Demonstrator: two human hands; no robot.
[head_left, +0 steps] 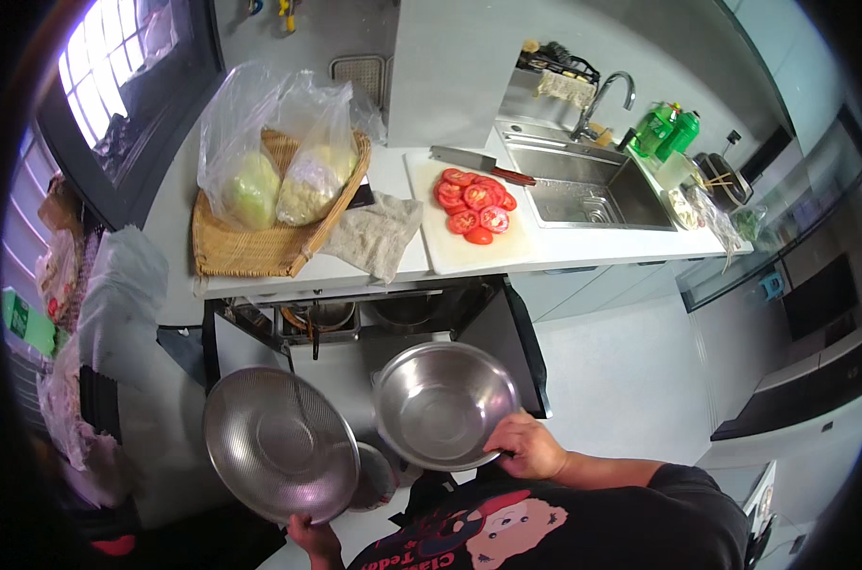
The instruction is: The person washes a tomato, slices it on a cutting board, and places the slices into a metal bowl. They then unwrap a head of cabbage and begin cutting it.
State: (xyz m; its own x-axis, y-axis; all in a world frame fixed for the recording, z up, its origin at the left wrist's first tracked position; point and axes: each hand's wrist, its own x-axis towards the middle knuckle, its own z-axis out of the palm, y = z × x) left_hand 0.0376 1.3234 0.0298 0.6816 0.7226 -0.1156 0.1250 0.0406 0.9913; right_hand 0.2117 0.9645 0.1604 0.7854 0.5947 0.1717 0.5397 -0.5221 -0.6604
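Note:
My left hand grips the near rim of a perforated metal colander, tilted so its inside faces up. By its near right rim, a shiny stainless steel bowl is held in my right hand. Nothing lies inside either vessel. Both hang in front of my body, side by side, over an open drawer below the counter. Part of a round object shows behind the colander, too covered to identify.
On the white counter lie tomato slices on a cutting board, with a cleaver at its far edge. Left are a cloth and a wicker basket holding bagged vegetables. A steel sink is at right.

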